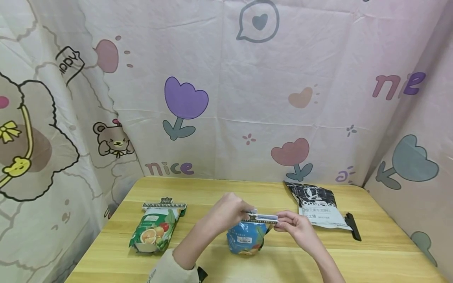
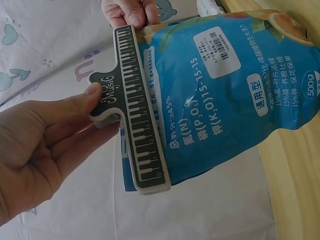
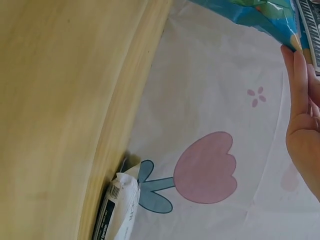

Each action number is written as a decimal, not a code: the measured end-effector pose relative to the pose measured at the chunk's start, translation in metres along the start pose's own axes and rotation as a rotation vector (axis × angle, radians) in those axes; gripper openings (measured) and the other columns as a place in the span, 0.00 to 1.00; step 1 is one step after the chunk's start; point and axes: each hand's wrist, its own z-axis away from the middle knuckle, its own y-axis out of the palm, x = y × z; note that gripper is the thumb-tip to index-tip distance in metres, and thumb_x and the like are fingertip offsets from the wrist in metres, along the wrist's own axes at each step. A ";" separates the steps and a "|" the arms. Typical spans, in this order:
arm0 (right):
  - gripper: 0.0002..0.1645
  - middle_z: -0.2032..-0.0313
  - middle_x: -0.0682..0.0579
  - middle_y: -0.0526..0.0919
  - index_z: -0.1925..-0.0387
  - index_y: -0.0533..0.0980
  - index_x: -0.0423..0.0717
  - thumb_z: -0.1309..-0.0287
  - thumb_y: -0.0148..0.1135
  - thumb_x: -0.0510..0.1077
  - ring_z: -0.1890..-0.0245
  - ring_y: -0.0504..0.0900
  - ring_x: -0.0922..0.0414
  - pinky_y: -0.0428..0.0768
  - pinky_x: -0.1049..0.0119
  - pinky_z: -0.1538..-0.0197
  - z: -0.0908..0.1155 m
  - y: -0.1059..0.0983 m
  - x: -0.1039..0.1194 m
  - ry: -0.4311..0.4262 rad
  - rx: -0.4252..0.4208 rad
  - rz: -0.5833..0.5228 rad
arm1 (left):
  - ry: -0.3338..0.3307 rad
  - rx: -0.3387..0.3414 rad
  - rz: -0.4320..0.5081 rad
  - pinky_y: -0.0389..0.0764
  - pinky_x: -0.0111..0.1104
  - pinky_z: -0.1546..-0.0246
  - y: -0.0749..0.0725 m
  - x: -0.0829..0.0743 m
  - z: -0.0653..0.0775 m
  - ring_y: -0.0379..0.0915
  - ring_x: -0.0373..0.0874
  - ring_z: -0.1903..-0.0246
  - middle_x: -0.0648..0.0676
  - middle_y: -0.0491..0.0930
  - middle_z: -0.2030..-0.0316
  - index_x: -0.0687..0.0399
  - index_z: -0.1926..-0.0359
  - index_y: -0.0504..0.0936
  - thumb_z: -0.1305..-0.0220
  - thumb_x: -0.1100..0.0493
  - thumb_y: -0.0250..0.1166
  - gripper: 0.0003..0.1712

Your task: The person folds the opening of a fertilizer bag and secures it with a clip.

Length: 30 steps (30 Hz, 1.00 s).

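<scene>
A blue fertilizer bag (image 2: 225,100) stands on the table, its top edge between the jaws of a clip with a piano-key print (image 2: 142,125). My left hand (image 1: 226,212) pinches the clip's "Music" handle between thumb and fingers, as the left wrist view shows closely. At the other end of the clip, my right hand (image 1: 297,228) pinches the bag's top corner. In the right wrist view the right hand (image 3: 306,120) is cut off by the frame edge, with fingers against the bag's corner.
A green fertilizer bag (image 1: 155,230) with a similar piano-key clip (image 1: 164,205) lies at the left of the wooden table (image 1: 116,220). A black-and-white bag (image 1: 320,208) with a black clip (image 1: 353,226) lies at the right. Printed curtains (image 1: 226,149) stand behind.
</scene>
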 end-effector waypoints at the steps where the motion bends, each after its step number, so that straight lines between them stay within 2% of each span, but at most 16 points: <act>1: 0.13 0.62 0.26 0.77 0.56 0.68 0.17 0.43 0.51 0.25 0.64 0.82 0.49 0.79 0.60 0.60 0.000 0.000 0.000 -0.005 0.014 -0.006 | -0.002 0.000 -0.003 0.68 0.14 0.80 0.000 0.000 0.000 0.75 0.30 0.76 0.49 0.83 0.66 0.53 0.60 0.85 0.49 0.64 0.69 0.13; 9: 0.16 0.58 0.25 0.75 0.52 0.64 0.16 0.41 0.46 0.24 0.61 0.81 0.52 0.77 0.61 0.56 0.001 -0.004 0.002 0.036 0.085 -0.001 | -0.006 0.009 -0.045 0.69 0.15 0.77 0.000 -0.003 0.000 0.77 0.33 0.73 0.48 0.83 0.66 0.53 0.60 0.86 0.48 0.63 0.68 0.12; 15: 0.18 0.58 0.31 0.78 0.50 0.67 0.21 0.42 0.53 0.28 0.60 0.81 0.56 0.77 0.63 0.55 0.002 -0.002 0.002 0.048 0.130 0.109 | -0.011 0.013 -0.070 0.70 0.16 0.76 0.001 -0.003 0.001 0.74 0.31 0.75 0.48 0.83 0.67 0.53 0.61 0.86 0.48 0.64 0.68 0.11; 21: 0.22 0.59 0.39 0.80 0.49 0.68 0.29 0.42 0.59 0.38 0.59 0.80 0.54 0.78 0.66 0.57 0.003 0.001 0.001 0.092 0.147 0.171 | -0.056 0.022 0.029 0.70 0.18 0.76 0.006 0.001 0.004 0.72 0.29 0.76 0.47 0.83 0.65 0.54 0.57 0.84 0.46 0.63 0.68 0.13; 26: 0.23 0.60 0.42 0.80 0.48 0.69 0.32 0.42 0.60 0.42 0.58 0.80 0.53 0.78 0.66 0.58 0.003 0.002 0.001 0.085 0.132 0.235 | -0.100 0.007 0.104 0.75 0.23 0.68 0.010 0.008 0.010 0.77 0.36 0.64 0.47 0.81 0.59 0.53 0.51 0.81 0.47 0.60 0.69 0.20; 27: 0.24 0.60 0.42 0.80 0.48 0.69 0.32 0.41 0.60 0.42 0.58 0.80 0.53 0.78 0.65 0.58 0.003 0.003 0.002 0.083 0.127 0.247 | -0.119 0.007 0.120 0.75 0.24 0.68 0.011 0.010 0.012 0.77 0.36 0.66 0.47 0.81 0.58 0.52 0.49 0.80 0.47 0.60 0.69 0.21; 30: 0.25 0.60 0.42 0.80 0.47 0.69 0.33 0.41 0.60 0.43 0.58 0.80 0.51 0.78 0.65 0.58 0.003 0.003 0.005 0.102 0.105 0.264 | -0.174 -0.013 0.156 0.76 0.31 0.60 0.014 0.018 0.018 0.76 0.41 0.59 0.47 0.79 0.55 0.52 0.47 0.78 0.48 0.58 0.69 0.24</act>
